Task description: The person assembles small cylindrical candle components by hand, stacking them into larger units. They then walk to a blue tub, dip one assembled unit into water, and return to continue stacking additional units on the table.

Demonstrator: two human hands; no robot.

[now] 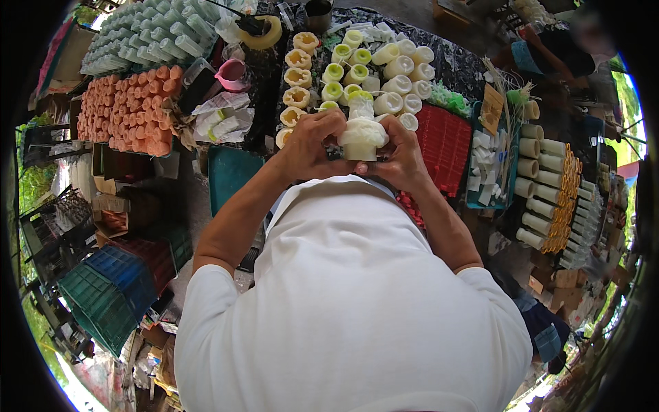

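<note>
Held in front of my chest is a pale, waxy candle-like piece (362, 141), with a smooth round base, a bulging ruffled collar and a narrower top. My left hand (312, 147) grips its left side, fingers curled. The right hand (401, 154) closes on the opposite side, its thumb near the base. Just beyond, on the dark-covered table, stand cream cylinders with green insides (333, 72). Plain cream cylinders (399, 66) stand to their right. A column of scalloped cream cups (297, 77) runs down their left side.
Orange waxy pieces (127, 110) and clear cylinders (154, 38) fill the left side. A pink scoop (232, 72) and tape roll (264, 34) lie nearby. A red crate (443, 147) and a teal tray of white pieces (486, 168) sit right. Another person's arm (549, 55) shows far right.
</note>
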